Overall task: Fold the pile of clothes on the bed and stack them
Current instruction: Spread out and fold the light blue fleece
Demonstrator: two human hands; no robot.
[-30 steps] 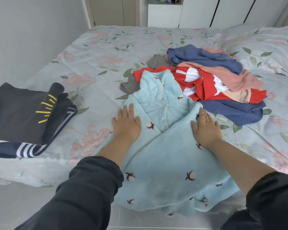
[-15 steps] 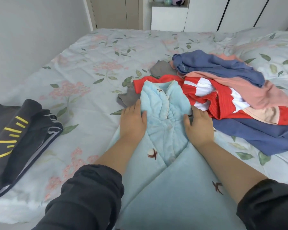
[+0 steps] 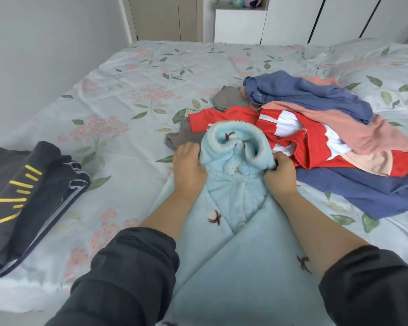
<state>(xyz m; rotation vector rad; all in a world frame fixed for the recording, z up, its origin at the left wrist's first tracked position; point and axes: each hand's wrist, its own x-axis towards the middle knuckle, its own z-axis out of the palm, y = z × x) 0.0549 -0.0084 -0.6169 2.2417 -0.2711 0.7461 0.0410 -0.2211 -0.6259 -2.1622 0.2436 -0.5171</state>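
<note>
The left hand (image 3: 189,165) and right hand (image 3: 279,175), flat a moment ago, now grip the far end of the blue fleece garment (image 3: 236,198), curling it nearward on the bed (image 3: 127,90) beside the unfolded pile (image 3: 327,128). The fold seems begun.

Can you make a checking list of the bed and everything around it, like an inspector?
Surface: floral bed, sheet wrinkled.
Job's things: light blue fleece garment spread at the near edge, far end curled up; unfolded pile of red, blue, pink and grey clothes behind and right of it; folded dark clothes at left.
Clutter: nothing seen.
Hands: left hand and right hand both grip the garment's far end.
Cables: nothing seen.
Surroundings: grey wall left, white wardrobe doors behind.
</note>
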